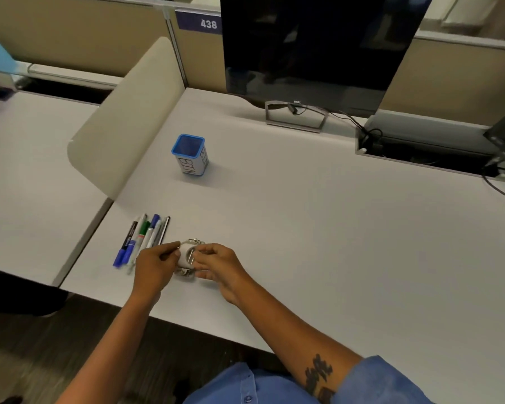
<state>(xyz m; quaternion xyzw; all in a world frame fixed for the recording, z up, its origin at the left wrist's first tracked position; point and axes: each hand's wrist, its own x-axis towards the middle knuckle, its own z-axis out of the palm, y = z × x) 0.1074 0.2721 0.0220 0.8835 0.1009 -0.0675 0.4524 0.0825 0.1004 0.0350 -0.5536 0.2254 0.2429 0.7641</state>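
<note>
A small white container (186, 256) with metal paper clips in and around it sits near the desk's front edge. My left hand (155, 266) holds its left side with curled fingers. My right hand (216, 265) holds its right side and pinches at a clip on top. Just left of my hands lies a row of several pens and markers (142, 236), blue, green and black. A blue-rimmed square pen cup (190, 154) marked "BIN" stands upright farther back on the desk.
A dark Dell monitor (309, 48) on a metal stand rises at the back. A beige curved divider (129, 118) splits this grey desk (333, 228) from the left one. Cables and a cable slot (405, 147) lie at the back right. A second person's hand shows at the far left.
</note>
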